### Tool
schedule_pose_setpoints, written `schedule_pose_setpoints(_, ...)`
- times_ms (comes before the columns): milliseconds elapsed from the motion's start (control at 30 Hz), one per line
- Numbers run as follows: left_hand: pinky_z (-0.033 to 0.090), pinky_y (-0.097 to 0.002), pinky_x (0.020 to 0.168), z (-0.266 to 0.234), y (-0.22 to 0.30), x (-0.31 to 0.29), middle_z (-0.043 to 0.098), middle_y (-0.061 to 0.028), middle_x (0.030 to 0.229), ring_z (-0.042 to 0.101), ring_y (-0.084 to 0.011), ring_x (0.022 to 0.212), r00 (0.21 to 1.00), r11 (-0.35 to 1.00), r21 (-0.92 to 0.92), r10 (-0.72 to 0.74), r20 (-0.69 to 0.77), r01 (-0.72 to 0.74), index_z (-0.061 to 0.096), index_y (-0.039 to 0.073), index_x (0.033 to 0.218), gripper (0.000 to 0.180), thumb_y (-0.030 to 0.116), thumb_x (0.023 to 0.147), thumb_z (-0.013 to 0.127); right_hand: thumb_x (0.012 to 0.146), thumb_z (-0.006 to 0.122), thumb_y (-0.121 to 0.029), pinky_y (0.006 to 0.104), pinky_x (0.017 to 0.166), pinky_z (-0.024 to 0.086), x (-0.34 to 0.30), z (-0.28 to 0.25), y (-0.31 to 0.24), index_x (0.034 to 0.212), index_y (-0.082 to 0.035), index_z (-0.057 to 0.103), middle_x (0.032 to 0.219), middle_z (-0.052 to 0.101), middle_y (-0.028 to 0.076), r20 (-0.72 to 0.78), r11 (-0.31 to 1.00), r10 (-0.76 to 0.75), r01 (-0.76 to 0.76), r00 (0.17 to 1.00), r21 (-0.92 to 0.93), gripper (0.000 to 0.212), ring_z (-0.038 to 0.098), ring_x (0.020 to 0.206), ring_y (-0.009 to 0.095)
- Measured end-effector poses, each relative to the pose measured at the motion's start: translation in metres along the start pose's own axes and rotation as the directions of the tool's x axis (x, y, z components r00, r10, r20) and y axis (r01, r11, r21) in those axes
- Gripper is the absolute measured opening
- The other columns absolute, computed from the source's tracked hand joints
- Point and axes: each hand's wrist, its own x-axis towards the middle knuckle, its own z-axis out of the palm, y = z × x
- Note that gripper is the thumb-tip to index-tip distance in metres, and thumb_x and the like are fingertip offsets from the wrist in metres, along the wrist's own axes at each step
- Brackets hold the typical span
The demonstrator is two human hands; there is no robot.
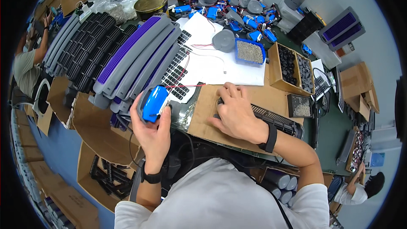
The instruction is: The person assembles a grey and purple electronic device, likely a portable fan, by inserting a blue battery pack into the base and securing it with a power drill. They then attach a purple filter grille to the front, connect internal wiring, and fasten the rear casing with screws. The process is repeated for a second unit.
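My left hand (154, 138) is wrapped round a grey oval base fitted with a blue battery pack (155, 102), held up over the table's near edge. A red wire runs from it to the right. My right hand (237, 112) presses down on the left end of a long black slotted housing (277, 122), its fingers bent over that end. The housing lies on a flat cardboard sheet (203, 118). What the right fingertips touch is partly hidden by the hand.
Grey and purple tower casings (131, 59) lean in a row at left. Further back sit a pile of blue-battery bases (237, 4), a blue tray of screws (250, 52) and a cardboard box of small black parts (288, 65). Other people work at far left and far right.
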Motion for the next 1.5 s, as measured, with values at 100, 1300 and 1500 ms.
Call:
schedule_pose_setpoints(100, 0.053, -0.0295, 0.086, -0.017, 0.009, -0.012, 0.052, -0.0146, 0.126, 0.059, -0.0175, 0.108, 0.994, 0.986, 0.155, 0.071, -0.079, -0.058, 0.039, -0.001, 0.138, 0.061, -0.002, 0.085, 0.070, 0.085, 0.065, -0.021, 0.0480, 0.088, 0.033, 0.002, 0.004, 0.004, 0.082, 0.003, 0.069, 0.115, 0.052, 0.018, 0.042, 0.975, -0.009, -0.001, 0.999, 0.221, 0.025, 0.041, 0.114, 0.034)
schedule_pose_setpoints(1300, 0.052, -0.0250, 0.083, 0.108, -0.063, 0.010, 0.057, -0.0088, 0.107, 0.059, -0.0114, 0.096, 0.896, 0.900, -0.271, -0.225, 0.382, 0.341, 0.039, 0.000, 0.122, 0.051, 0.002, 0.085, 0.074, 0.065, 0.085, -0.021, 0.0541, 0.089, 0.044, -0.071, -0.016, 0.046, 0.103, 0.006, 0.054, 0.133, 0.043, 0.032, 0.221, 0.932, 0.289, -0.327, 0.931, 0.159, 0.056, 0.054, 0.108, 0.046)
schedule_pose_setpoints(1500, 0.048, -0.0223, 0.083, 0.113, -0.082, 0.006, 0.057, -0.0040, 0.104, 0.055, -0.0081, 0.094, 0.809, 0.942, -0.029, -0.271, 0.521, 0.334, 0.044, 0.002, 0.117, 0.048, 0.010, 0.083, 0.078, 0.067, 0.085, -0.025, 0.0457, 0.086, 0.045, -0.063, -0.020, 0.054, 0.087, 0.001, 0.049, 0.108, 0.050, 0.024, 0.233, 0.879, 0.324, -0.382, 0.917, 0.285, 0.049, 0.053, 0.098, 0.041)
